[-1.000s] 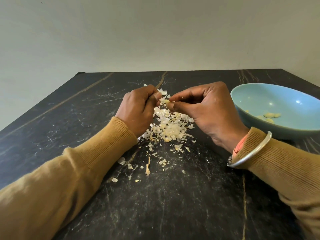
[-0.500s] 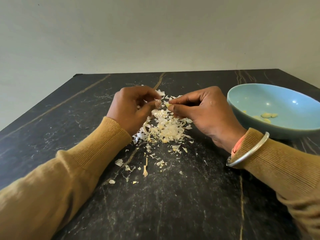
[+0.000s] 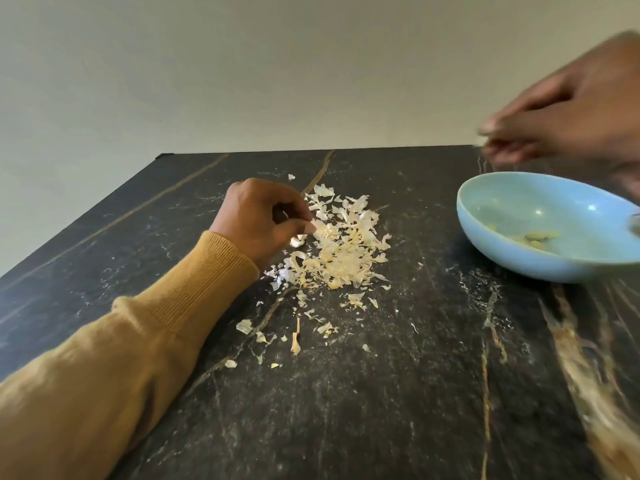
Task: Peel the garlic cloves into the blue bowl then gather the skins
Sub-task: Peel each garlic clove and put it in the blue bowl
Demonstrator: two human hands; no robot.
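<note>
A: Where do the skins lie?

B: The garlic skins (image 3: 341, 249) sit in a loose heap on the dark veined surface (image 3: 381, 410), to the left of the blue bowl (image 3: 519, 251) and apart from it. Smaller flakes (image 3: 294, 337) trail out from the heap, also left of the bowl but nearer the person.

A: And the cloves?

B: A few peeled cloves (image 3: 535, 236) lie on the bottom of the bowl.

A: What about the hands?

B: The left hand (image 3: 259, 220), in a mustard sleeve (image 3: 194, 292), rests at the side of the heap away from the bowl. Its fingers are curled and the thumb meets the forefinger against the skins. I cannot tell whether it pinches a flake. The right hand (image 3: 571, 109) hangs above the bowl's far rim, badly blurred. Its fingers are drawn together with a pale speck at the tips, but I cannot make out whether they grip anything.
</note>
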